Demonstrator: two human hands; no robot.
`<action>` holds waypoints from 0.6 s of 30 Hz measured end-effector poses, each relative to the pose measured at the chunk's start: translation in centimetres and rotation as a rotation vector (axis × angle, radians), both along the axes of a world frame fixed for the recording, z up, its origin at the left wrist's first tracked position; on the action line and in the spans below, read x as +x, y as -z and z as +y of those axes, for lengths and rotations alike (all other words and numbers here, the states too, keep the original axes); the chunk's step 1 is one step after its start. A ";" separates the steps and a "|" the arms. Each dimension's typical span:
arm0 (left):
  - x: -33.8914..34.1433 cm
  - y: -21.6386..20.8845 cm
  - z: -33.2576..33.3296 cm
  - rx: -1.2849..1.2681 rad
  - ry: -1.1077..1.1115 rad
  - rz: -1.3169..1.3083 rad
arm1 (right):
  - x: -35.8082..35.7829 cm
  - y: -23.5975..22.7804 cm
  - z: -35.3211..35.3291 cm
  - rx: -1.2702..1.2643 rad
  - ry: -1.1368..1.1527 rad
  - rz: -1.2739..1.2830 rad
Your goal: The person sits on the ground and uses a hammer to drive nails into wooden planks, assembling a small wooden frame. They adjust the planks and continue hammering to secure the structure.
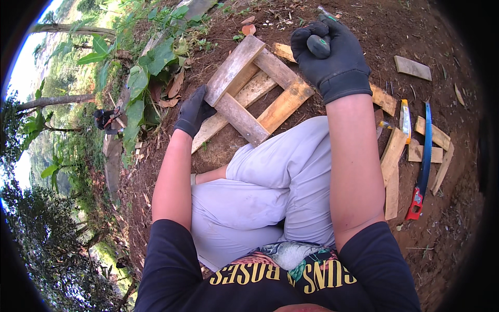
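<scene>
A square frame of rough wooden planks (254, 91) lies on the bare soil in front of my knees. My left hand (193, 110), in a black glove, grips the frame's near left corner. Raised above the frame's right side, my right hand (328, 52), also gloved in black, is closed around a dark tool handle (318, 46). The tool's head is hidden behind the glove, with only a thin tip showing above it. My light grey trousers cover part of the frame's lower right side.
Loose plank offcuts (394, 161) lie on the soil to the right, with a blue-bladed saw with a red handle (422, 166) and a yellow-handled tool (405, 118). Another offcut (412, 67) sits farther right. Leafy plants (150, 67) and a steep drop border the left.
</scene>
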State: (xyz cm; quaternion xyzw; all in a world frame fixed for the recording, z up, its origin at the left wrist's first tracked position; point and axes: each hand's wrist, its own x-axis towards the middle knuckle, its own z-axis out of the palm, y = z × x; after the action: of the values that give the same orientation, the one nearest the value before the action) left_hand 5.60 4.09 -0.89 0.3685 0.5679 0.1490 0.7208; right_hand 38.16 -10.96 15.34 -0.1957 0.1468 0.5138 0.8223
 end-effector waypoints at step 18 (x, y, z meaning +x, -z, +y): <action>-0.7 -1.1 1.0 0.243 0.355 0.517 | 0.0 -0.1 0.0 0.001 -0.020 0.036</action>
State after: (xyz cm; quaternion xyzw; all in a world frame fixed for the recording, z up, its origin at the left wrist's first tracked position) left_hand 4.95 5.04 0.18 0.5705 0.6371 -0.0107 0.5182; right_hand 38.20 -10.96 15.40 -0.1875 0.1593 0.5254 0.8145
